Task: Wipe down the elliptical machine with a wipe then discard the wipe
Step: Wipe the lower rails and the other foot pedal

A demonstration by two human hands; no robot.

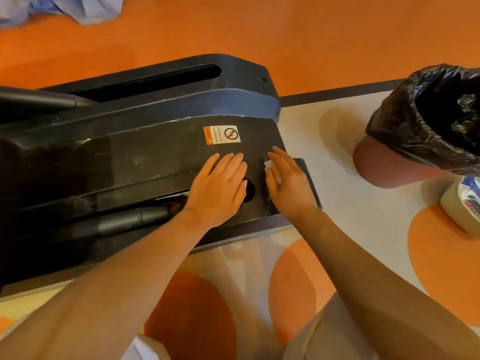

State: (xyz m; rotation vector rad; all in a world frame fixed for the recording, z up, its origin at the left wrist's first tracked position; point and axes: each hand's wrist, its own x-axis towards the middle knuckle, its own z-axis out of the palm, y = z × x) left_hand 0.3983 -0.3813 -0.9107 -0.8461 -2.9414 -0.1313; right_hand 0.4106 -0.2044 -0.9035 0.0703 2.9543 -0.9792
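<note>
- We rest our left hand (220,184) flat, fingers straight, on the black plastic elliptical machine base (135,157), holding nothing.
- Our right hand (288,184), at 3 o'clock of the left, presses the crumpled white wipe (270,166) onto the base with straight fingers.
- The black-bagged trash bin (426,126) stands on the floor at 2 o'clock.

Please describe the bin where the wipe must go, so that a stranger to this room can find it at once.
Start from the black elliptical machine on the floor and look past its end to the right. There a round bin stands with a crinkled black plastic bag over its rim. The container beside it has a printed label and no bag.
</note>
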